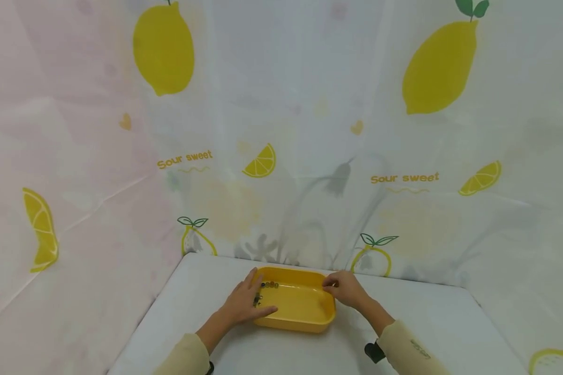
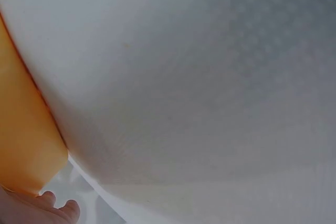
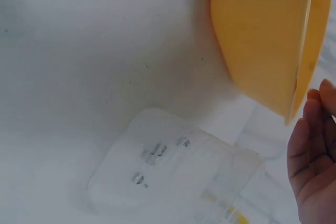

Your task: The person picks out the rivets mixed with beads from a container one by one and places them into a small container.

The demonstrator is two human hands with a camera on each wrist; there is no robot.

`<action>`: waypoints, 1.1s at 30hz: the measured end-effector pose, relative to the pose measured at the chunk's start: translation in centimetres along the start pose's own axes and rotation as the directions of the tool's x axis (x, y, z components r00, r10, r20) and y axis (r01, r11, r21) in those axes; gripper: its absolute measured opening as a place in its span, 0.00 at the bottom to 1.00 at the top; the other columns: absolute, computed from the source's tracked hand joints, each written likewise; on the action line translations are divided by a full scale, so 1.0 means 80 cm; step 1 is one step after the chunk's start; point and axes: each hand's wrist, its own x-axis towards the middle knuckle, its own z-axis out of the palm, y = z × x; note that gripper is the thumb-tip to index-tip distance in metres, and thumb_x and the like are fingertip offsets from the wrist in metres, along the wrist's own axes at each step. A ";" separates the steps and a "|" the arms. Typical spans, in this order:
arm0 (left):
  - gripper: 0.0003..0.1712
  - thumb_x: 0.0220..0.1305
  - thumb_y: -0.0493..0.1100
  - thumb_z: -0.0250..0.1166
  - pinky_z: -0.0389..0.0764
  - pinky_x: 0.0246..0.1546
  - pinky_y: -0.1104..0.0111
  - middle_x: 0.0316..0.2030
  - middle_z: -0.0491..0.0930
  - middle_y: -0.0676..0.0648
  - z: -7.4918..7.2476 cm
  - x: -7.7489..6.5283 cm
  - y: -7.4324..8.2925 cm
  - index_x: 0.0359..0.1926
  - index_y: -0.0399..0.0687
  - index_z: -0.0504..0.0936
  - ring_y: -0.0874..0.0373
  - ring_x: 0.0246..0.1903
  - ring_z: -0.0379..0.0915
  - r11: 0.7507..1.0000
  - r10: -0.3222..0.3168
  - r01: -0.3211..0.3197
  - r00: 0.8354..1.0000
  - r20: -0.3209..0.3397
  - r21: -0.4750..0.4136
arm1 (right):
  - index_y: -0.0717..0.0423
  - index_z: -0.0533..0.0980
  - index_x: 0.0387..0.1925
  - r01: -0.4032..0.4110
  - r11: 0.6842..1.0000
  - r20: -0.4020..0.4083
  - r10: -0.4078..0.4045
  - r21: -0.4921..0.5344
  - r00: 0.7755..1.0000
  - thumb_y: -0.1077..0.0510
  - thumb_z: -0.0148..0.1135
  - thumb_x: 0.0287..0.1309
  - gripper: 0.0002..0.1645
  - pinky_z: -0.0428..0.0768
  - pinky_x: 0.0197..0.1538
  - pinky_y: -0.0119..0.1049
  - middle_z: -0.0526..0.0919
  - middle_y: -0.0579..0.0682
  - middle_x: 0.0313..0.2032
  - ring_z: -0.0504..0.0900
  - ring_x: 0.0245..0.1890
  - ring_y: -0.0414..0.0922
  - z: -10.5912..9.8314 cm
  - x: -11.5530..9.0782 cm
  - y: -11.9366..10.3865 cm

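Observation:
A yellow rectangular tray point(image 1: 296, 327) stands on the white table between both hands. Inside it, several small round bead-like pieces point(image 1: 269, 285) form a short row near the far left corner, with more by the left wall partly behind my hand. My left hand point(image 1: 241, 302) lies over the tray's left side, fingers spread and thumb reaching inward across the near part. At the right rim, my right hand point(image 1: 347, 289) has its thumb and fingertips drawn together. Whether something tiny sits between those fingertips is hidden.
In the right wrist view, a clear plastic container point(image 3: 173, 166) with several small pieces showing in it is on the table point(image 3: 79, 87). A lemon-printed curtain point(image 1: 291, 208) rises behind the table's far edge. A dark strap piece point(image 1: 374, 352) is at the right wrist.

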 end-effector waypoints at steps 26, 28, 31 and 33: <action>0.61 0.54 0.77 0.61 0.63 0.67 0.43 0.78 0.44 0.38 0.003 0.001 -0.005 0.76 0.44 0.56 0.34 0.70 0.57 0.999 -0.019 0.019 1.000 0.001 -0.035 | 0.57 0.85 0.35 -0.104 0.994 -0.040 0.105 0.028 0.994 0.62 0.68 0.58 0.03 0.80 0.36 0.29 0.87 0.45 0.33 0.81 0.32 0.40 -0.005 -0.014 0.015; 0.60 0.55 0.76 0.61 0.62 0.68 0.43 0.78 0.44 0.38 0.003 0.001 -0.004 0.76 0.44 0.55 0.34 0.70 0.57 0.999 -0.020 0.020 1.000 0.008 -0.040 | 0.56 0.85 0.35 -0.113 0.993 -0.045 0.114 0.018 0.992 0.62 0.68 0.58 0.03 0.80 0.35 0.29 0.86 0.44 0.32 0.81 0.32 0.40 -0.009 -0.018 0.020; 0.60 0.55 0.76 0.61 0.62 0.68 0.43 0.78 0.44 0.38 0.001 0.001 -0.001 0.76 0.44 0.55 0.34 0.70 0.57 0.999 -0.024 0.025 1.000 0.016 -0.041 | 0.56 0.85 0.34 -0.110 0.994 -0.062 0.110 0.006 0.992 0.62 0.68 0.57 0.03 0.80 0.35 0.31 0.86 0.44 0.31 0.81 0.31 0.40 -0.017 -0.023 0.028; 0.60 0.55 0.76 0.61 0.62 0.68 0.43 0.78 0.43 0.38 -0.001 0.000 0.000 0.76 0.44 0.55 0.34 0.70 0.56 0.999 -0.027 0.028 0.999 0.022 -0.039 | 0.57 0.85 0.34 -0.108 0.994 -0.071 0.107 -0.001 0.992 0.62 0.68 0.57 0.03 0.80 0.35 0.32 0.86 0.44 0.31 0.81 0.32 0.41 -0.023 -0.027 0.033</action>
